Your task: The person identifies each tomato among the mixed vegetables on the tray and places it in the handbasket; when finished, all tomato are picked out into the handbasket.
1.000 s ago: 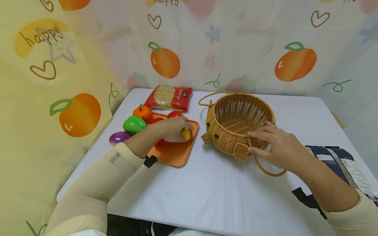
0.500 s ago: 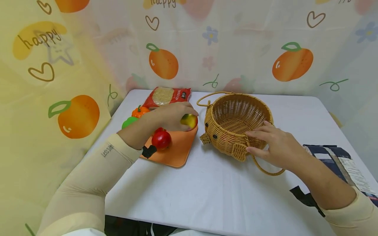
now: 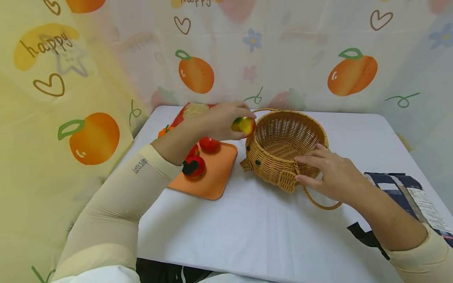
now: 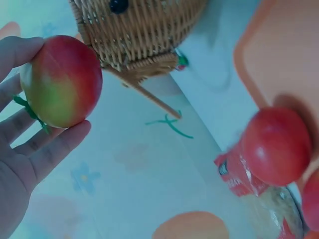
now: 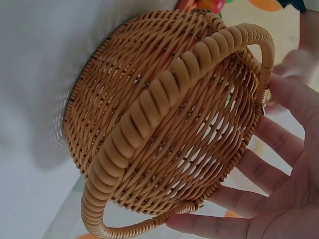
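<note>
My left hand point(image 3: 226, 120) holds a red and yellow-green fruit point(image 3: 244, 125) with its thumb and fingertips, right at the left rim of a wicker basket point(image 3: 270, 169). The left wrist view shows the fruit point(image 4: 65, 82) oval and smooth, with a green stem piece. The basket has black eyes, a woven snout and two rope-like handles. My right hand point(image 3: 332, 173) rests on the basket's right rim, its fingers point(image 5: 259, 169) spread and fairly straight. The basket's inside shows only woven cane.
Left of the basket, an orange tray point(image 3: 216, 181) bears red round fruits point(image 3: 209, 145). An orange pepper-like vegetable point(image 3: 163, 131) and a red bag point(image 3: 194, 111) are partly hidden behind the left arm. A dark blue package point(image 3: 403, 196) lies at the right.
My left hand has lifted the red and yellow-green fruit off the tray and carried it right and away from me to the basket's rim. My right hand has stayed on the basket.
</note>
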`<action>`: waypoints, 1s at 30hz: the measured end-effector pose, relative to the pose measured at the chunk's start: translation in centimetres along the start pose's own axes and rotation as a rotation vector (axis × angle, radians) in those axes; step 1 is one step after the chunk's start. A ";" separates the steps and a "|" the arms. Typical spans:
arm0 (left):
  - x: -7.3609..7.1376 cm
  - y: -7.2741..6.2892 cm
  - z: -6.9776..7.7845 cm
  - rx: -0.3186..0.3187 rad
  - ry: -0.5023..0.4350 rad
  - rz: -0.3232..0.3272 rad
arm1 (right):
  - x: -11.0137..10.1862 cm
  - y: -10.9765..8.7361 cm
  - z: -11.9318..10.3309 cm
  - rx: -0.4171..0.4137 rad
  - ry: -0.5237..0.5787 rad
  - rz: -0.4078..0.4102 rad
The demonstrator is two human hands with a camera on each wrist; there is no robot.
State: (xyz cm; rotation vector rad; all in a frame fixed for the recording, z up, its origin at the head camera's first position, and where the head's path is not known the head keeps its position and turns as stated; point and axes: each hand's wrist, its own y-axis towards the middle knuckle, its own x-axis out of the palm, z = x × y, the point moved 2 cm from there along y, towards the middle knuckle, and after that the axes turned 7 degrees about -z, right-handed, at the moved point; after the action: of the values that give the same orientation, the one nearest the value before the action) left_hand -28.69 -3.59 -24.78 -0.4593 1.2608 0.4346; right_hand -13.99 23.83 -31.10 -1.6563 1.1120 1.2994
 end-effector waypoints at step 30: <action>4.6 8.1 4.2 0.014 0.151 -0.236 | 0.2 -0.3 0.2 0.000 0.032 0.022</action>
State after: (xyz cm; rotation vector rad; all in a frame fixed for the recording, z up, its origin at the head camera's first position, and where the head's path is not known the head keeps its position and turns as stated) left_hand -28.65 5.74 -28.93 -0.6311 1.3351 0.1939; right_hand -13.70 24.05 -31.34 -1.6750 1.1514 1.2909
